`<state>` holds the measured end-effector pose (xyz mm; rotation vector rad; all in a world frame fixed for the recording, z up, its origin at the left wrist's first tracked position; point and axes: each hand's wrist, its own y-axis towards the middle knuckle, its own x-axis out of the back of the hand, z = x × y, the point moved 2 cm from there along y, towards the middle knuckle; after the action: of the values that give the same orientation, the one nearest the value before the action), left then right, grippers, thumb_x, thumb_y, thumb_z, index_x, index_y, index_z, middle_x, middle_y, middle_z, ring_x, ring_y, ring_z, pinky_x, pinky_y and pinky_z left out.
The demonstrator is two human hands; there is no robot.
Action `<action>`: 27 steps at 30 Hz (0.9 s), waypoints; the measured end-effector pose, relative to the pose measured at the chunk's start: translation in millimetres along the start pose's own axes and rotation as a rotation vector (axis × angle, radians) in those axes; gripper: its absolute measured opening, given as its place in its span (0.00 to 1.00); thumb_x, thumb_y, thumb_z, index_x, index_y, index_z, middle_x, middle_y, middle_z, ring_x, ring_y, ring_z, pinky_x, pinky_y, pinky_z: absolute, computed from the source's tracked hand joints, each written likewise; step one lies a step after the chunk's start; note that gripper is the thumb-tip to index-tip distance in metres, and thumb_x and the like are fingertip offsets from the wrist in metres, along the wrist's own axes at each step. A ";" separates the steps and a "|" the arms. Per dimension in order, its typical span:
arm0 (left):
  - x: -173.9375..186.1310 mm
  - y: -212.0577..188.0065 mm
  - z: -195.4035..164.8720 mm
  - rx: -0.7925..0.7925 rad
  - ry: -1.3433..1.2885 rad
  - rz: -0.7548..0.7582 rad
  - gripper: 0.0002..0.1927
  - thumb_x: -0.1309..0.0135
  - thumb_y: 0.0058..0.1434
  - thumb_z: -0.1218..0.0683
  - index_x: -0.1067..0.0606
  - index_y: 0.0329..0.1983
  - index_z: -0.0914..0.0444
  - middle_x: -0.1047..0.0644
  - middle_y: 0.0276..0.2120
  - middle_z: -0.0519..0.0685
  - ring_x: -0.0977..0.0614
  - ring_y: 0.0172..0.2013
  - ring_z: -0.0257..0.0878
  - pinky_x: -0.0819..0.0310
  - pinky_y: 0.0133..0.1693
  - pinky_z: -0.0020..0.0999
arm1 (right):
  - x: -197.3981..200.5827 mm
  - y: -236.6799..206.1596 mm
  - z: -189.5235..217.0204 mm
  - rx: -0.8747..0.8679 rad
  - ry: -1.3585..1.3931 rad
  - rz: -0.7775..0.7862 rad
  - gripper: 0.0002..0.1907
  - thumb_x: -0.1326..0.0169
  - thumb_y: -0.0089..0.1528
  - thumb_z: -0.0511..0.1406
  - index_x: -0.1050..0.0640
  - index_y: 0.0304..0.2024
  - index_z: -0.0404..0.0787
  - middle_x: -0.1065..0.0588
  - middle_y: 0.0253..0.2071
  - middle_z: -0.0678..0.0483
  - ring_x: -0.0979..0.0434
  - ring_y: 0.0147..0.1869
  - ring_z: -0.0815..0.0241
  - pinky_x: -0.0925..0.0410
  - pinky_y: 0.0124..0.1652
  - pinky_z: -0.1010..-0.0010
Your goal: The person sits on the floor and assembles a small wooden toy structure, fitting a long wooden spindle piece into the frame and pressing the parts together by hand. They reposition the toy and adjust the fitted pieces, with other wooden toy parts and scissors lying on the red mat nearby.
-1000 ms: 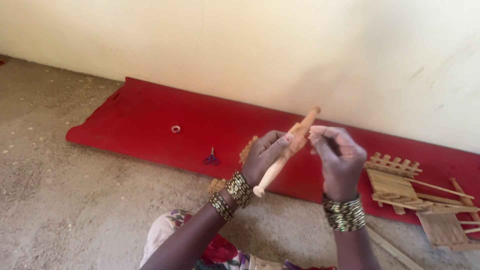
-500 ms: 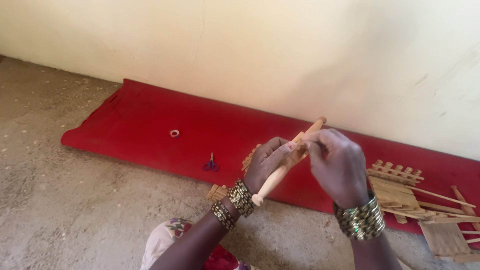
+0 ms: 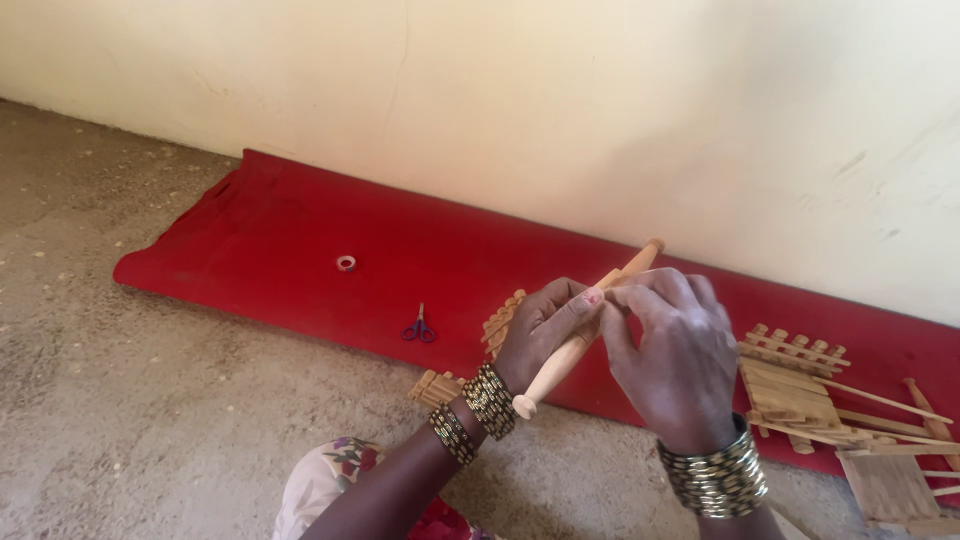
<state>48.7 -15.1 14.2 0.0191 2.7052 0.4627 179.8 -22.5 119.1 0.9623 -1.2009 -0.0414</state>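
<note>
Wooden rod (image 3: 560, 365) held mid-air over the near edge of the red mat (image 3: 300, 250), long axis from 7 o'clock at the rounded near end up to 1 o'clock at the far tip. Left hand (image 3: 545, 335) wrapped around the middle of the shaft; right hand (image 3: 675, 360) curled over the upper part from the 3 o'clock side, fingertips pressed at the shaft, exact pinch hidden. Scissors (image 3: 420, 328) at 9 o'clock, wooden frame pieces (image 3: 795, 385) at 3 o'clock, both lying apart from the hands.
</note>
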 end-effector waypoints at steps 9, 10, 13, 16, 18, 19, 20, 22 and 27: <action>0.1 1.1 4.8 -0.008 -0.037 0.028 0.19 0.54 0.73 0.43 0.25 0.44 0.64 0.22 0.34 0.44 0.23 0.35 0.28 0.27 0.38 0.24 | -16.9 -2.3 -4.0 0.074 0.215 -0.091 0.09 0.38 0.60 0.31 0.24 0.42 0.42 0.21 0.36 0.59 0.21 0.43 0.60 0.32 0.50 0.58; 1.6 1.8 5.6 -0.019 -0.022 0.022 0.20 0.54 0.74 0.43 0.25 0.42 0.64 0.22 0.34 0.44 0.22 0.35 0.28 0.26 0.38 0.24 | -19.1 -4.6 -6.2 0.106 0.274 -0.091 0.11 0.38 0.61 0.31 0.26 0.43 0.42 0.22 0.35 0.59 0.21 0.42 0.62 0.32 0.53 0.59; 2.5 4.4 8.7 -0.047 -0.065 -0.017 0.20 0.54 0.74 0.42 0.25 0.41 0.63 0.26 0.33 0.41 0.27 0.34 0.26 0.30 0.37 0.23 | -21.8 -11.5 -11.9 0.108 0.477 -0.041 0.14 0.39 0.61 0.31 0.30 0.44 0.41 0.22 0.40 0.58 0.20 0.47 0.65 0.32 0.56 0.65; 0.9 7.6 8.7 -0.078 -0.029 -0.016 0.22 0.56 0.77 0.40 0.27 0.36 0.61 0.30 0.28 0.39 0.30 0.30 0.26 0.34 0.32 0.23 | -15.5 -15.6 -1.1 0.122 0.300 -0.148 0.15 0.38 0.59 0.29 0.30 0.44 0.39 0.22 0.37 0.58 0.25 0.51 0.57 0.38 0.57 0.58; 0.5 7.4 8.5 -0.033 -0.039 -0.043 0.22 0.56 0.75 0.41 0.27 0.35 0.61 0.30 0.26 0.39 0.31 0.27 0.26 0.36 0.29 0.23 | -9.0 -17.4 16.8 0.201 0.355 -0.178 0.12 0.41 0.59 0.29 0.29 0.42 0.42 0.24 0.39 0.54 0.27 0.50 0.57 0.38 0.58 0.59; 0.5 7.8 7.6 -0.018 -0.041 -0.052 0.21 0.56 0.74 0.41 0.26 0.34 0.61 0.30 0.25 0.39 0.31 0.26 0.26 0.36 0.27 0.23 | -5.9 -15.4 23.5 0.244 0.380 -0.202 0.11 0.42 0.60 0.29 0.29 0.42 0.43 0.25 0.41 0.53 0.28 0.50 0.58 0.38 0.59 0.59; 0.5 7.8 6.3 -0.027 -0.021 -0.055 0.21 0.56 0.75 0.41 0.27 0.34 0.61 0.30 0.25 0.38 0.31 0.26 0.26 0.36 0.27 0.23 | 0.0 -23.4 31.1 0.253 0.416 -0.205 0.11 0.42 0.60 0.29 0.29 0.42 0.42 0.25 0.40 0.53 0.27 0.51 0.56 0.38 0.59 0.59; 0.1 4.8 4.6 -0.032 0.015 -0.073 0.22 0.55 0.76 0.42 0.27 0.33 0.61 0.32 0.25 0.37 0.32 0.27 0.25 0.36 0.28 0.23 | 2.1 -30.3 38.0 0.267 0.493 -0.194 0.11 0.41 0.61 0.31 0.29 0.42 0.41 0.24 0.40 0.53 0.27 0.54 0.52 0.38 0.58 0.59; -3.0 4.8 3.8 -0.008 -0.026 -0.052 0.22 0.56 0.75 0.40 0.26 0.34 0.60 0.30 0.25 0.37 0.32 0.26 0.25 0.37 0.27 0.23 | -15.8 -32.0 22.1 0.131 0.407 -0.275 0.07 0.43 0.64 0.31 0.29 0.42 0.39 0.24 0.38 0.52 0.26 0.43 0.59 0.32 0.47 0.63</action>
<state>52.6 -9.7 13.6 -0.0463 2.6711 0.4542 170.0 -47.9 87.1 1.1812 -0.6994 0.0151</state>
